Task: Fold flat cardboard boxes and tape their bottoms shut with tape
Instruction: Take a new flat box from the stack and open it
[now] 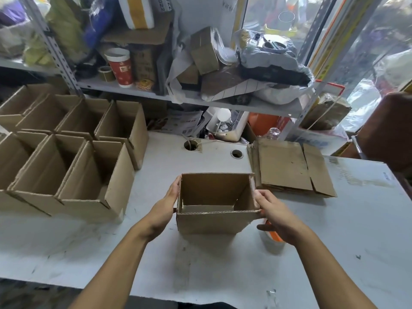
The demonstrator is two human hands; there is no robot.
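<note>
Between your two hands, near the middle of the scuffed white tabletop, stands the small open-topped brown cardboard box. Your left hand lies flat against its left wall, fingers straight; your right hand has a narrow grip, pinching the right wall's top edge. The orange-handled tape dispenser sits just beside, partly hidden under your right wrist. If you lift or shove unevenly, the thin walls could skew, and a careless sweep might knock the dispenser. The stack of flat brown cardboard blanks waits behind, the row of finished brown boxes to your left.
</note>
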